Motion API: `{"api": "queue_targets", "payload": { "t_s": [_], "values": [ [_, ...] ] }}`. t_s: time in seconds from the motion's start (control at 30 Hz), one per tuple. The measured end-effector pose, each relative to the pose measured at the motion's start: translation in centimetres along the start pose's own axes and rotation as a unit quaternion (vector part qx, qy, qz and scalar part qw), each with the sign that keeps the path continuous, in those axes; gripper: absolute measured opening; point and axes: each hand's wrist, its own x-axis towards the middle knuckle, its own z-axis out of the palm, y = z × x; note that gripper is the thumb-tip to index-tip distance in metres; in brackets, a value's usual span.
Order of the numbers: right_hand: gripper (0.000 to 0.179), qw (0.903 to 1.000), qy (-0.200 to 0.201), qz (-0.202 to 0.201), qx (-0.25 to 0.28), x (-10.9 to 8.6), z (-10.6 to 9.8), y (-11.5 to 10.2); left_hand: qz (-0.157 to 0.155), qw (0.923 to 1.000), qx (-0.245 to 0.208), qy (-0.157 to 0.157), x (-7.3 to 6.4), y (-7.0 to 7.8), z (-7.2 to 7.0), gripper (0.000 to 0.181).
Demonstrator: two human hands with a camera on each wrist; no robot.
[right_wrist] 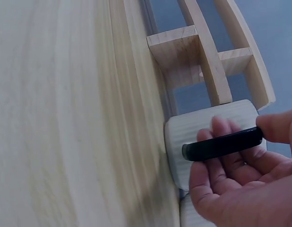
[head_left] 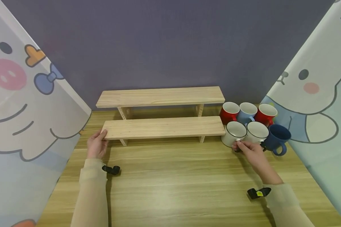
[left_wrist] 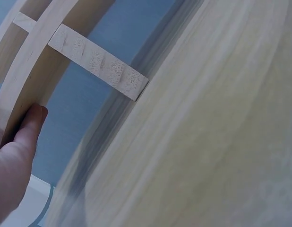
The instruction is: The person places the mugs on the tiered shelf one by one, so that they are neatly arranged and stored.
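Observation:
A two-tier wooden shelf (head_left: 162, 127) stands against the back wall. My left hand (head_left: 97, 145) grips the left end of its lower board, thumb on top; in the left wrist view a finger (left_wrist: 34, 120) lies along the board's edge. At the shelf's right end, my right hand (head_left: 253, 154) holds the black handle (right_wrist: 226, 144) of a white mug (head_left: 230, 138) with a dark rim. The thumb presses on the handle's top and the fingers curl about it. That mug stands upright on the table, close to the lower board's right end.
A second white mug (head_left: 257, 130) and a dark blue mug (head_left: 277, 137) stand to its right. Behind them are a red mug (head_left: 227, 117), a light blue mug (head_left: 245, 117) and another red mug (head_left: 263, 118). Cartoon-printed panels (head_left: 315, 104) flank the wooden table (head_left: 170, 183).

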Motion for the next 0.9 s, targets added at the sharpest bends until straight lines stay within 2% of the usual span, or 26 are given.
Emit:
{"api": "queue_targets", "payload": {
  "t_s": [0.17, 0.4, 0.63, 0.8, 0.9],
  "values": [
    [0.046, 0.9992, 0.011, -0.009, 0.037, -0.1, 0.3, 0.3, 0.001, 0.9999, 0.002, -0.012, -0.1, 0.1, 0.0, 0.069],
    [0.045, 0.9939, 0.055, -0.033, 0.090, -0.3, 1.2, 0.7, 0.000, 0.9999, -0.003, -0.013, -0.1, 0.0, -0.1, 0.071],
    [0.044, 0.9910, 0.097, -0.037, 0.085, -1.0, 1.2, 0.0, 0.000, 0.9999, -0.014, 0.001, 0.0, -0.1, -0.4, 0.071],
    [0.042, 0.9893, 0.115, -0.042, 0.080, -1.8, 0.6, -1.3, -0.003, 0.9995, -0.032, -0.008, 0.0, -0.1, -0.3, 0.071],
    [0.041, 0.9872, 0.116, -0.053, 0.096, -2.3, 0.3, -2.4, -0.009, 0.9992, -0.038, -0.012, -0.1, 0.0, -0.3, 0.069]
  ]
}}
